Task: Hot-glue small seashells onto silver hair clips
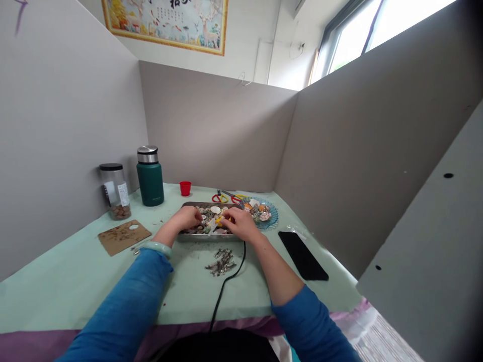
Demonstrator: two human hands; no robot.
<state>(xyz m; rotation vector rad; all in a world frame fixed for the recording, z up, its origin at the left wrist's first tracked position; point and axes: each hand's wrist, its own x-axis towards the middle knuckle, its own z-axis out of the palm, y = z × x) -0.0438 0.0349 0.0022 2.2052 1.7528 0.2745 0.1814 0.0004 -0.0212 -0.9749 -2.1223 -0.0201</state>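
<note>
My left hand (185, 217) rests with curled fingers over the near left part of a metal tray (188, 205) filled with several seashells. Beside it, my right hand (241, 222) is closed around a small yellow tool (220, 219) with a black cord (222, 291) running back toward me. The tool's tip points at the shells between both hands. What the left fingers pinch is too small to name. A jade-coloured bangle (157, 248) sits on my left wrist.
A blue glass dish (272, 215) of shells stands right of the tray, with red and yellow scissors (226, 197) behind it. Metal clips (222, 261) lie in front. A black phone (303, 255), cardboard piece (124, 236), green flask (150, 176), jar (115, 191) and red cup (184, 188) surround them.
</note>
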